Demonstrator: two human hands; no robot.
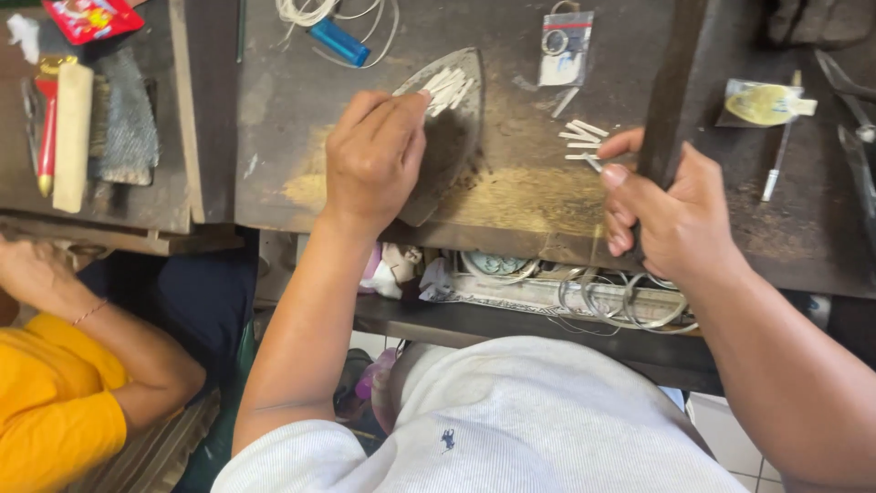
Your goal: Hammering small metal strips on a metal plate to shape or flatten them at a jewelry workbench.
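Left hand (374,155): fingers curled, tips pinching at a bunch of short white sticks (445,89) lying on a pointed, iron-shaped metal plate (452,137); hand rests on the plate's lower half. Right hand (671,210): closed around a dark upright bar (673,82), thumb forward. Just left of that thumb, a second small pile of white sticks (580,139) lies loose on the worn wooden workbench (511,196). Further out: blue lighter (338,41) and coiled white cord (333,11) at top, small plastic bag (566,46) beside them. Wire coils (630,301) on the shelf under the bench. Another person's arm (100,338), yellow sleeve, lower left.
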